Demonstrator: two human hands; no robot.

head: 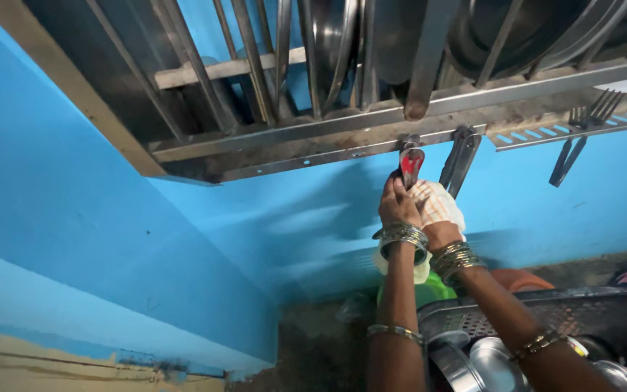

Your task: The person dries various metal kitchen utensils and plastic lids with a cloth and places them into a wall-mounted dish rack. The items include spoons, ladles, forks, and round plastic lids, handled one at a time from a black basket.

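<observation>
The left hand [398, 203] pinches the red-handled utensil [411, 165] hanging under the steel rack [342, 123], which looks light, stiff and slick, best gripped at the handle, while the right hand [440, 232] bunches a soft cloth [437, 205]; the near dark basket [546, 308] holds steel bowls [491, 363].

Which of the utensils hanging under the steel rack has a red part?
The one the left hand grips: the red-marked utensil, leftmost of the hanging pieces. The dark tongs beside it and the fork farther right show no red.
</observation>
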